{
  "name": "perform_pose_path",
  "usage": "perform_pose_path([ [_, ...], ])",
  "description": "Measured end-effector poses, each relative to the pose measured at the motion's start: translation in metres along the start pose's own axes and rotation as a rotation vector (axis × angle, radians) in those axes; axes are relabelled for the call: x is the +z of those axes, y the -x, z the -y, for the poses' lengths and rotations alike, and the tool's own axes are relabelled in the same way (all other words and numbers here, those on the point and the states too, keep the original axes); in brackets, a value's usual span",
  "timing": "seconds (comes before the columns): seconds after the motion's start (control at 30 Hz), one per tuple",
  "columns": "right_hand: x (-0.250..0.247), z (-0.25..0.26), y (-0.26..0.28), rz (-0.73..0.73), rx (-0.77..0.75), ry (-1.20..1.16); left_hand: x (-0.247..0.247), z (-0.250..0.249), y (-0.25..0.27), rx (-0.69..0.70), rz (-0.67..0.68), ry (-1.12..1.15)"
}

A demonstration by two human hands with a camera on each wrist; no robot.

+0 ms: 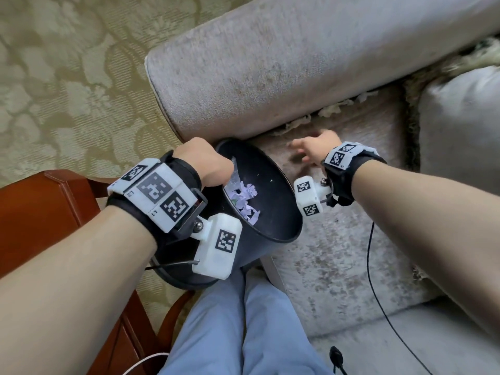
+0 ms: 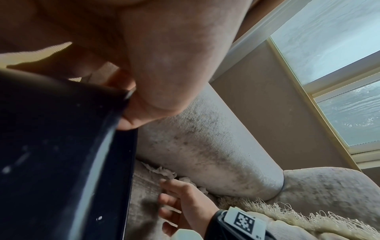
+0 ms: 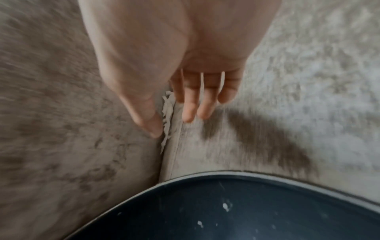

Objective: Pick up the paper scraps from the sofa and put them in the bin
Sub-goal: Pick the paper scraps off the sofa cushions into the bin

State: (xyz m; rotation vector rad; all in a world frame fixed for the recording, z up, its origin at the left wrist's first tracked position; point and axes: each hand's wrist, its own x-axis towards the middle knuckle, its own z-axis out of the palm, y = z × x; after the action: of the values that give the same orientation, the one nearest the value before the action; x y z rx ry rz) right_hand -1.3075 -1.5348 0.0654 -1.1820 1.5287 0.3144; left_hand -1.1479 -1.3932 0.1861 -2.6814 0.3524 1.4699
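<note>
A black round bin point(image 1: 273, 226) is tilted against the sofa seat, with pale purple paper scraps point(image 1: 244, 203) inside. My left hand point(image 1: 208, 163) grips its rim point(image 2: 123, 97). White paper scraps point(image 1: 330, 109) lie along the crease between the armrest and the seat point(image 3: 167, 116) point(image 2: 162, 170). My right hand point(image 1: 311, 148) hovers over the seat just below that crease, fingers straight and spread point(image 3: 191, 104), holding nothing point(image 2: 180, 199). The right hand is blurred.
The grey sofa armrest point(image 1: 284, 63) runs across the top, with a cushion point(image 1: 460, 123) and fringed throw at the right. A reddish wooden table point(image 1: 40, 212) stands at the left. A black cable point(image 1: 376, 293) crosses the seat. My legs sit below the bin.
</note>
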Motion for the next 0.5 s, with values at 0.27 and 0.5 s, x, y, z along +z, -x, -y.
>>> perform_pose_path([
  [0.27, 0.007, 0.029, -0.032, 0.062, -0.120, 0.599, -0.001, -0.019, -0.003, 0.005, -0.016, -0.128],
  [0.5, 0.012, 0.037, -0.054, 0.124, -0.415, 1.252, -0.005, -0.017, -0.009, 0.030, -0.018, -0.224],
])
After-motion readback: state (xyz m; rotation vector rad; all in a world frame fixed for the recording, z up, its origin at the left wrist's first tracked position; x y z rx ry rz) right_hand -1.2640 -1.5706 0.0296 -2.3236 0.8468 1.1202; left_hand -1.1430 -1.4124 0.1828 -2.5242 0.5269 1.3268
